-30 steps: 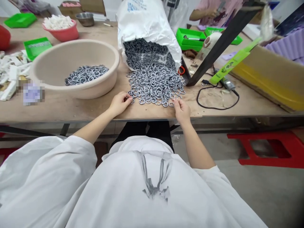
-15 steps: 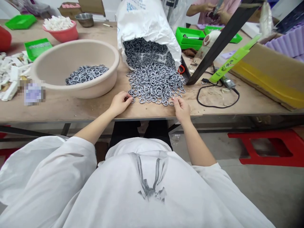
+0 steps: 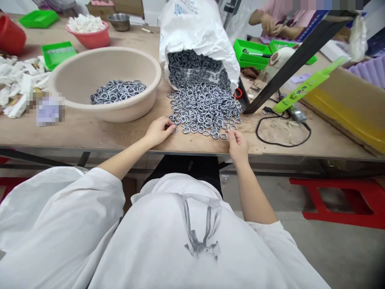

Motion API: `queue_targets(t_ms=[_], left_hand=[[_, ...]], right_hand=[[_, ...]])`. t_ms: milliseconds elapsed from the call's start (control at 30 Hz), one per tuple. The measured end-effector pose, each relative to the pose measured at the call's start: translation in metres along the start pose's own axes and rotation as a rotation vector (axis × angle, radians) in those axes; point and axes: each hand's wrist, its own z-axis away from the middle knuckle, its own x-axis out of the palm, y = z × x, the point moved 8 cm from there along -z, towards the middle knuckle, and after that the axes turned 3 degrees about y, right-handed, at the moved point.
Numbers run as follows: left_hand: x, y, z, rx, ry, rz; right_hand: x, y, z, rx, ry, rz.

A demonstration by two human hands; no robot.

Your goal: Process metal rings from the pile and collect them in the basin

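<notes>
On the left, a strip of wooden tabletop (image 3: 126, 136) runs between the beige basin (image 3: 120, 114) and the front edge. The left hand (image 3: 159, 130) curls at the left margin of the grey ring pile (image 3: 207, 110), mid-frame below the white bag (image 3: 195, 34); the right hand (image 3: 238, 146) curls at its lower right. I cannot tell whether either is closed on a ring. Rightward stand a dark post (image 3: 288, 62), looped cable (image 3: 282, 145) and, lower right, a red stool (image 3: 313, 200).

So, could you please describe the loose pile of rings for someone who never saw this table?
On the table, find the white sack, its opening facing us. The grey pile spreads from it towards the left hand and right hand. Unlike the rings in the beige basin, these lie loose on the table.
</notes>
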Motion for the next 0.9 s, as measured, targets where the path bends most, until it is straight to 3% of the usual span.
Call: queue_targets(t_ms=[600,900], left_hand=[[0.000,-0.003,0.002,-0.026,0.006,0.038],[-0.006,-0.010,0.000,-0.035,0.099,0.185]], right_hand=[[0.002,0.002,-0.001,0.016,-0.006,-0.034],[0.002,0.013,-0.006,0.019,0.000,-0.089]])
